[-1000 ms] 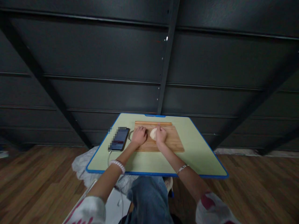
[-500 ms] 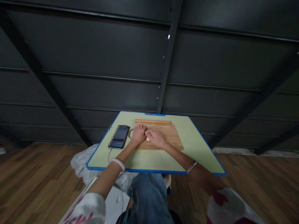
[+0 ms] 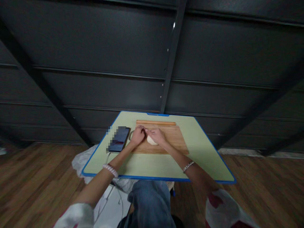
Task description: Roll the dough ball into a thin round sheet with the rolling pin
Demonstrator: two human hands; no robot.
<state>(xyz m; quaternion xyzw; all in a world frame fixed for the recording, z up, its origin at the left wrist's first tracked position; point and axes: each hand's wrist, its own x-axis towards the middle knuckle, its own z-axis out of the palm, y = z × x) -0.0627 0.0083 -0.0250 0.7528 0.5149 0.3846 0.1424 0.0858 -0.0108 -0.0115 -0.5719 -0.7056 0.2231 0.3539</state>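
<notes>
A pale, rounded lump of dough (image 3: 152,141) lies on the wooden board (image 3: 177,142), partly covered by my right hand. My right hand (image 3: 157,136) is curled over its top and right side, fingers pointing left. My left hand (image 3: 138,135) is closed at the dough's left, its fingertips meeting those of my right hand. Whatever is between the left fingers is hidden. A wooden rolling pin (image 3: 155,122) lies along the board's far edge. Just left of my left hand, a ring-shaped item (image 3: 130,135) shows in part.
The board rests on a small pale-green table (image 3: 201,152) with a blue rim. A phone (image 3: 120,139) with a cable lies on its left side. Dark metal panels (image 3: 114,91) stand behind the table. White cloth (image 3: 82,161) hangs below at the left.
My hands have shifted from pressing flat and low to a more curled, raised pose. More of the dough shows beneath my right hand. The view has tilted slightly.
</notes>
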